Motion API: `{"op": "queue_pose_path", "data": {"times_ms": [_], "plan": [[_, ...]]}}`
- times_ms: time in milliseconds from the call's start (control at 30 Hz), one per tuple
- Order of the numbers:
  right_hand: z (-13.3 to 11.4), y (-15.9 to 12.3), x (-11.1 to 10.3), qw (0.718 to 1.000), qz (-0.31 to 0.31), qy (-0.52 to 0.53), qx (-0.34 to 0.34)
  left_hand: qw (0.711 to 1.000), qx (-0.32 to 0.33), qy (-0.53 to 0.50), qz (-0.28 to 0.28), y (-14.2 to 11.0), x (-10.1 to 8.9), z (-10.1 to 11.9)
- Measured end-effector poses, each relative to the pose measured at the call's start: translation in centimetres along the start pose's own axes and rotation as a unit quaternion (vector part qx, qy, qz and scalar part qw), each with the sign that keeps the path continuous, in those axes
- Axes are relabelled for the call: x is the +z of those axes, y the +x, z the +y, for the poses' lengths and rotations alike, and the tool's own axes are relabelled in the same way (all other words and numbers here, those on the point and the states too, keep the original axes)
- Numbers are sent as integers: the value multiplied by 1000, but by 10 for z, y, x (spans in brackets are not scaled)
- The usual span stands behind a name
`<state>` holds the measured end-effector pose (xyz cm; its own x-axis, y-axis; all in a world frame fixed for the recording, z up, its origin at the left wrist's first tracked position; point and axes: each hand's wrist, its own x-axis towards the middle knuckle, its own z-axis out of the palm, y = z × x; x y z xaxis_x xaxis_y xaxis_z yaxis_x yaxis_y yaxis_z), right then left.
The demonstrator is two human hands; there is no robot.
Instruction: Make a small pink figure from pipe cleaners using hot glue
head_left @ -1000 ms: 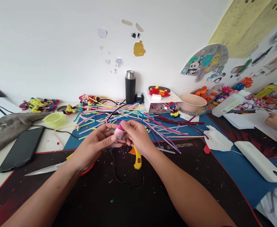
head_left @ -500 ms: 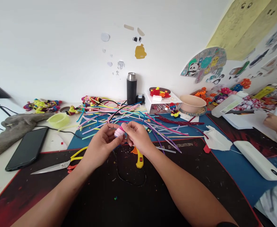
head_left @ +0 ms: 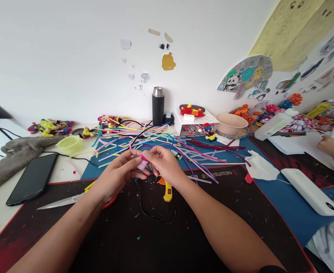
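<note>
Pinched between your left hand (head_left: 117,172) and right hand (head_left: 165,162), the small pink piece (head_left: 141,165) above the black mat's (head_left: 167,242) far part looks already bundled, though your grip hides whatever remains unfinished.

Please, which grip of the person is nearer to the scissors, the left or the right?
Left. The left grip is beyond the scissors, its forearm crossing over their handles; the right grip is farther to the right, just beyond the yellow tool.
</note>
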<state>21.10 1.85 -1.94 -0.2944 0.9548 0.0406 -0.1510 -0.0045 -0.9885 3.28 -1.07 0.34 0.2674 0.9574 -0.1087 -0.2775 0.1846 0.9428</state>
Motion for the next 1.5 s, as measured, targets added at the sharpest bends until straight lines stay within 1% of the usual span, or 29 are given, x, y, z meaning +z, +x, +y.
{"op": "queue_pose_path", "data": {"times_ms": [100,433,667,867,1100,1200,1367,1500], "plan": [[2,-1,0,1000,-8,-6,10,1000,-20,-23,-1,2,-1,-2],[2,-2,1,1000,-15,21,16,995,-34,-96,0,5,-2,-6],[1,0,1,998,-12,44,37,994,-31,-100,13,6,-1,-6],[-1,1,-1,997,-17,64,37,990,-35,-120,57,7,0,-5],[6,2,-1,999,-12,26,33,992,-29,-106,54,7,2,-8],[6,2,-1,999,-15,30,31,992,-31,-106,64,6,3,-8],[5,2,-1,998,-22,54,35,989,-45,-129,54,7,1,-10],[8,3,0,997,-16,60,38,989,-49,-127,54,8,-1,-12]]}}
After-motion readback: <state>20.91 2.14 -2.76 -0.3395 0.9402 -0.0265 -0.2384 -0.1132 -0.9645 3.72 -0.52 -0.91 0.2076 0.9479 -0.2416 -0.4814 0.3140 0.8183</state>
